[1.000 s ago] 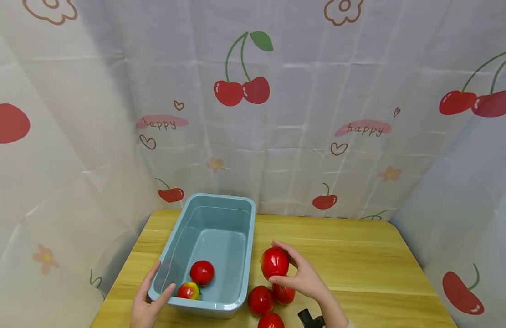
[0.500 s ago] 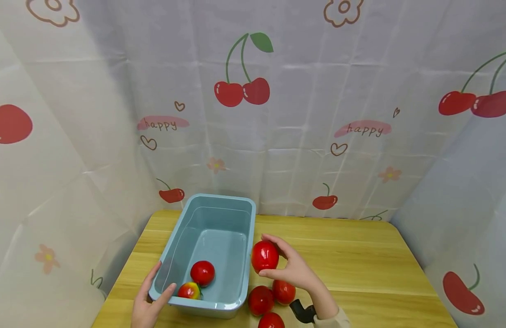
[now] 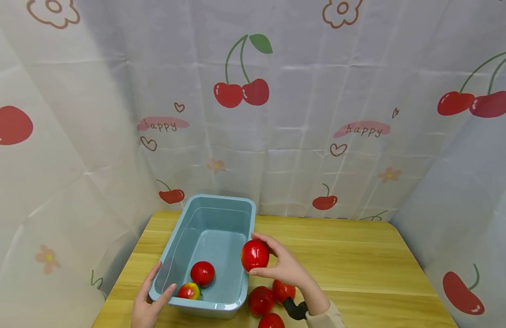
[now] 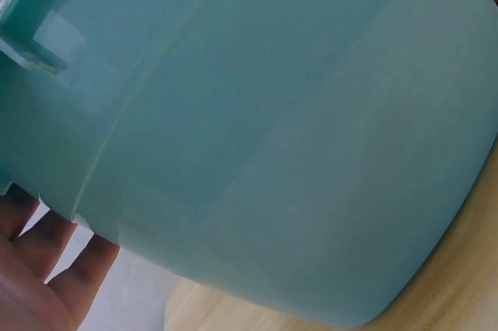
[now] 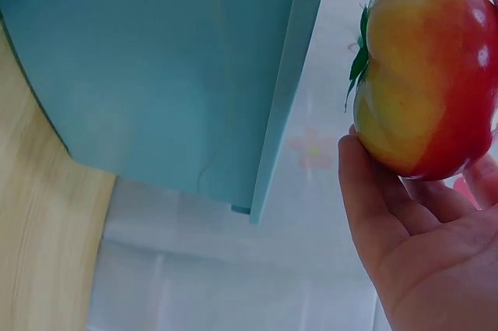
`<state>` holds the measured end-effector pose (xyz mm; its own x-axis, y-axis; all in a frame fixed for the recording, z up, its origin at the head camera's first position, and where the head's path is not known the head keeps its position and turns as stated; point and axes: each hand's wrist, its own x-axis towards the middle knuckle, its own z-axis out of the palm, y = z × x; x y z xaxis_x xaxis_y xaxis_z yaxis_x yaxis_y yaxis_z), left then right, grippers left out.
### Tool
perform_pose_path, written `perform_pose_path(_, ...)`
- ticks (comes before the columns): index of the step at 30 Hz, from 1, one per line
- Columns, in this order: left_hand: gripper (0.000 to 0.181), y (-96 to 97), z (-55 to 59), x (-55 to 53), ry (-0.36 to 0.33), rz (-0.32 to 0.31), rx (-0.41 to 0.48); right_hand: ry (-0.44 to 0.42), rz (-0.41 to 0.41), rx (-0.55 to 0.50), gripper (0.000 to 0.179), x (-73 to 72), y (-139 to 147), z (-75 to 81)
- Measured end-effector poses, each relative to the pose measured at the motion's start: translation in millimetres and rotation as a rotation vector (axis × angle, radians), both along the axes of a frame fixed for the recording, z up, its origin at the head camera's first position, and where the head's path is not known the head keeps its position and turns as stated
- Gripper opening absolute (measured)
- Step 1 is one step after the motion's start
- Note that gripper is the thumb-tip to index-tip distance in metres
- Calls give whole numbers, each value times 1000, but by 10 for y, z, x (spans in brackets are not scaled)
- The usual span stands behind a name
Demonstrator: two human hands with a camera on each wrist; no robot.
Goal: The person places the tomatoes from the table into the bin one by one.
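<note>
My right hand (image 3: 281,266) holds a red tomato (image 3: 254,255) between thumb and fingers, raised beside the right rim of the light blue plastic bin (image 3: 253,218). In the right wrist view this tomato (image 5: 428,74) shows a yellow-orange end with green leaves, apart from the bin wall (image 5: 148,58). My left hand (image 3: 148,300) grips the bin's near left corner, thumb over the front rim. Its fingers (image 4: 89,269) meet the bin's edge in the left wrist view. Inside the bin lie a red tomato (image 3: 202,273) and a red-yellow tomato (image 3: 189,290).
Several tomatoes sit right of the bin: one red tomato (image 3: 261,300), another tomato (image 3: 282,291) partly behind a black curved piece (image 3: 295,310) by my right wrist, and one tomato (image 3: 271,320) at the frame's bottom. A patterned curtain (image 3: 293,173) stands behind the wooden table (image 3: 339,255).
My right hand has lifted the tomato away from the others and carried it left to the bin's right rim. The left hand stays on the bin corner.
</note>
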<state>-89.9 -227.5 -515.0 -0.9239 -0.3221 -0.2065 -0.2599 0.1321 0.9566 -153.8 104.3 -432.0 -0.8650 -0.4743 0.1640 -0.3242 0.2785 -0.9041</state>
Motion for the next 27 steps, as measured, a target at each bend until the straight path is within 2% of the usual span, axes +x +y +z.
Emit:
perform_pose_path(8,87,-3,-3,0,2,1,-6,3,25,-8,70,-122,-55,-205)
perform_pose_path(27,84,-7,-22,-7,26,-1,-16,-10,94,-5,74,-142,-269,-211)
